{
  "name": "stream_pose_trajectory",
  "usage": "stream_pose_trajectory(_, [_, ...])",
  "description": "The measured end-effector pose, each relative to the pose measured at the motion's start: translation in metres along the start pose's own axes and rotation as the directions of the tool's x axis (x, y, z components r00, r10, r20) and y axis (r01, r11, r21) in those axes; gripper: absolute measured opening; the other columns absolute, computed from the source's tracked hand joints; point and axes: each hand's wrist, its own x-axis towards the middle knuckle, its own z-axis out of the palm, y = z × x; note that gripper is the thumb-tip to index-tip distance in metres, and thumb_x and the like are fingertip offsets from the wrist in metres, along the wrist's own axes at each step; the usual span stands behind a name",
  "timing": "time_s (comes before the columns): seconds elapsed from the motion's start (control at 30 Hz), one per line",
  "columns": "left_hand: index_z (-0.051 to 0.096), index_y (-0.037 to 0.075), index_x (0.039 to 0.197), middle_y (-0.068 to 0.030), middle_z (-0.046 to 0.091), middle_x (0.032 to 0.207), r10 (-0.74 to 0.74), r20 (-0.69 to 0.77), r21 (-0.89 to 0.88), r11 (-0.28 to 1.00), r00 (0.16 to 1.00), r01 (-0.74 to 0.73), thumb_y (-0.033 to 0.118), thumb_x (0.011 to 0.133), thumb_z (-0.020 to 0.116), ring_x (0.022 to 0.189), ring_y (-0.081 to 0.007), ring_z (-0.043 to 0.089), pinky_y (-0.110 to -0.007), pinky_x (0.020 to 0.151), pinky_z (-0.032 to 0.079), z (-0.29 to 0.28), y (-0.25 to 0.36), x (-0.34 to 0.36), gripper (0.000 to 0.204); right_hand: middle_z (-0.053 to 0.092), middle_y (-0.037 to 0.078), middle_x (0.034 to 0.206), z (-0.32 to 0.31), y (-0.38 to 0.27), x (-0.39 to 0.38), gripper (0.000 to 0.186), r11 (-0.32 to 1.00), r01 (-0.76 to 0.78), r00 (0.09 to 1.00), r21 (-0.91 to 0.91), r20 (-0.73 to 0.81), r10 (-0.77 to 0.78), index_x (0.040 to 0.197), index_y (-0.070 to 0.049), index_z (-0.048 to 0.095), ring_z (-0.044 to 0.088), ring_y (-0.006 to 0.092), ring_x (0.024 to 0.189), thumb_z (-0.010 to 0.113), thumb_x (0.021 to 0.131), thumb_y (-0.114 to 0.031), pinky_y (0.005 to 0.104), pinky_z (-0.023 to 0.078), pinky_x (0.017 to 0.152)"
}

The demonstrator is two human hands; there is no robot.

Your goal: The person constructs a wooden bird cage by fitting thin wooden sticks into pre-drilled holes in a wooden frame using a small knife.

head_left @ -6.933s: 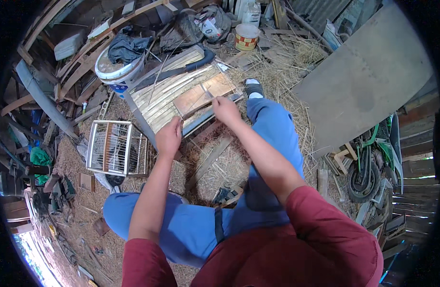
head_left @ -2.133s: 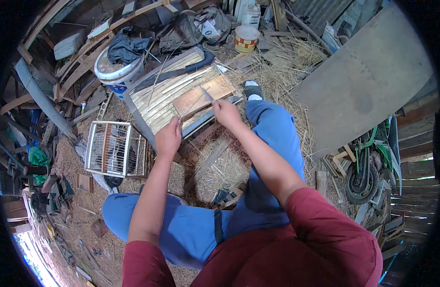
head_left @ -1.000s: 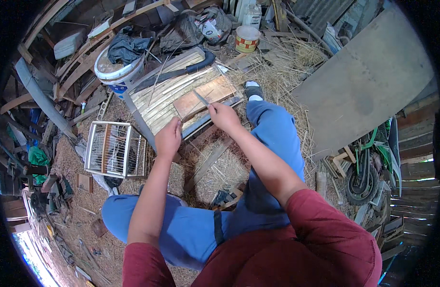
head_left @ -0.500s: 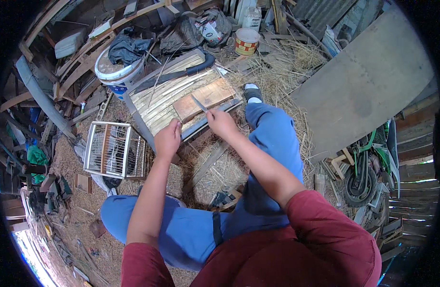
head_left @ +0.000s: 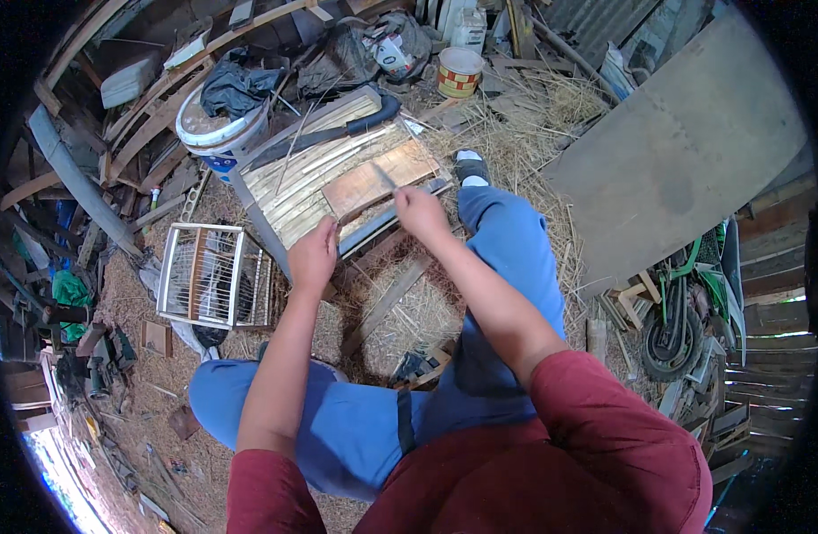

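My right hand (head_left: 420, 214) is closed around a knife, whose short grey blade (head_left: 384, 176) points away and to the left above a reddish-brown wooden board (head_left: 360, 190). The board lies flat on a slatted wooden bench (head_left: 289, 203). Just off the board's near left corner, my left hand (head_left: 312, 254) has its fingers pressed together. Whatever it pinches, if anything, is hidden. Behind the board lies a long dark-bladed tool (head_left: 302, 147) with a thick, curved black handle.
A large white bucket (head_left: 211, 133) with dark plastic on top stands left of the bench. Near my left knee is a wire cage (head_left: 204, 274). A small patterned bucket (head_left: 460, 73) stands at the back. A big flat panel (head_left: 685, 151) and a green motorbike (head_left: 680, 311) are at the right.
My right hand has moved slightly right and away, and the knife blade has shifted with it over the board. My left hand has stayed nearly in place.
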Motion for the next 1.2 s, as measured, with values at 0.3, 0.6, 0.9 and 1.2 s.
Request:
stream_pose_trajectory(0.3, [0.064, 0.018, 0.105, -0.015, 0.072, 0.081, 0.044, -0.046, 0.061, 0.997, 0.998, -0.041, 0.03, 0.102, 0.06, 0.073, -0.0397, 0.07, -0.052, 0.063, 0.053, 0.003, -0.002, -0.001, 0.014, 0.072, 0.027, 0.097, 0.01, -0.018, -0.027, 0.039, 0.998, 0.036, 0.985, -0.053, 0.172, -0.026, 0.101, -0.008, 0.074, 0.069, 0.0469, 0.095, 0.048, 0.104, -0.036, 0.0579, 0.054, 0.088])
stream_pose_trajectory(0.6, [0.063, 0.018, 0.104, -0.0172, 0.07, 0.079, 0.007, -0.012, 0.082, 0.997, 1.0, -0.006, 0.031, 0.103, 0.058, 0.073, -0.0419, 0.069, -0.054, 0.062, 0.051, 0.0, -0.001, -0.002, 0.015, 0.072, 0.025, 0.095, 0.011, -0.015, -0.024, 0.034, 0.999, 0.036, 0.998, 0.016, 0.06, -0.036, 0.097, -0.007, 0.074, 0.07, 0.0456, 0.091, 0.053, 0.101, -0.034, 0.0556, 0.056, 0.084])
stream_pose_trajectory(0.9, [0.063, 0.019, 0.106, -0.0203, 0.069, 0.078, 0.006, -0.014, 0.06, 0.998, 1.0, -0.005, 0.032, 0.104, 0.056, 0.074, -0.0445, 0.068, -0.056, 0.063, 0.051, 0.001, -0.003, -0.004, 0.015, 0.072, 0.025, 0.099, 0.005, -0.019, -0.025, 0.038, 0.998, 0.051, 0.993, -0.029, 0.11, -0.047, 0.099, -0.007, 0.075, 0.069, 0.0476, 0.092, 0.05, 0.102, -0.035, 0.0556, 0.055, 0.086])
stream_pose_trajectory(1.2, [0.064, 0.02, 0.108, -0.0189, 0.07, 0.078, 0.03, -0.043, 0.03, 0.999, 0.999, -0.029, 0.031, 0.104, 0.057, 0.074, -0.0433, 0.069, -0.054, 0.062, 0.051, 0.003, -0.001, -0.003, 0.014, 0.073, 0.024, 0.104, -0.023, 0.015, 0.022, 0.041, 0.993, -0.044, 0.999, -0.112, -0.003, 0.044, 0.101, -0.005, 0.075, 0.069, 0.0463, 0.099, 0.051, 0.102, -0.038, 0.0554, 0.054, 0.09])
